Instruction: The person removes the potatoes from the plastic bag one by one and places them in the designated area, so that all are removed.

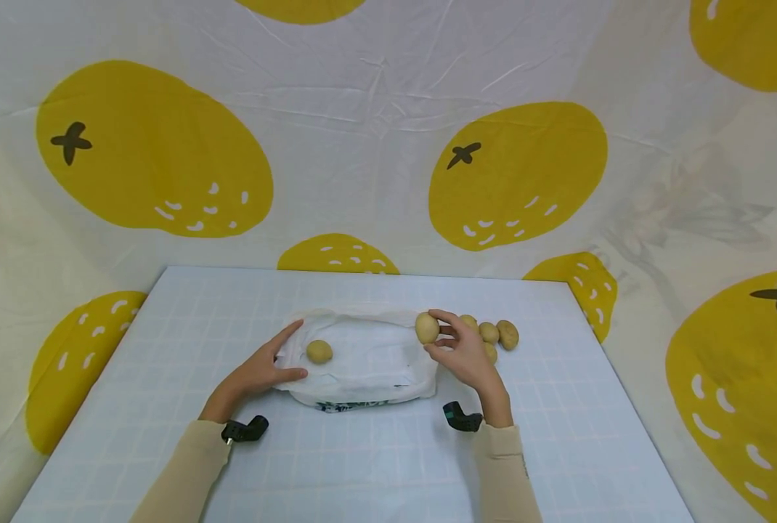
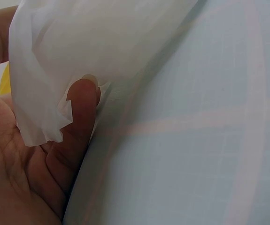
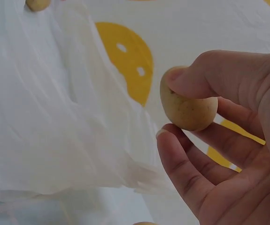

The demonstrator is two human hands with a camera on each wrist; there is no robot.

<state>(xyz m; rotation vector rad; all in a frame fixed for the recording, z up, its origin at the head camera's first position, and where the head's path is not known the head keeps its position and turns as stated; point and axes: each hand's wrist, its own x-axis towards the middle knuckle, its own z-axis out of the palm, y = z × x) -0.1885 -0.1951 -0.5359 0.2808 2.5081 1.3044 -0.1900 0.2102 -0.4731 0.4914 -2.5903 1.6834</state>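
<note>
A white plastic bag (image 1: 362,356) lies with its mouth spread on the table, and a potato (image 1: 319,351) sits inside toward its left end. At that end rests my left hand (image 1: 261,369), thumb and index finger spread wide against the rim. The left wrist view shows the bag's thin edge (image 2: 41,108) lying over the palm beside the thumb. Above the bag's right end, my right hand (image 1: 462,351) pinches another potato (image 3: 189,103) between thumb and fingers. Right of that hand several potatoes (image 1: 507,335) lie close together, some partly hidden by it.
A pale checked cloth (image 1: 362,465) covers the table. Behind it hangs a white curtain (image 1: 375,174) printed with large yellow fruit. Dark camera mounts (image 1: 245,428) stick out from both wrists over the table. The bag's front side carries dark green print.
</note>
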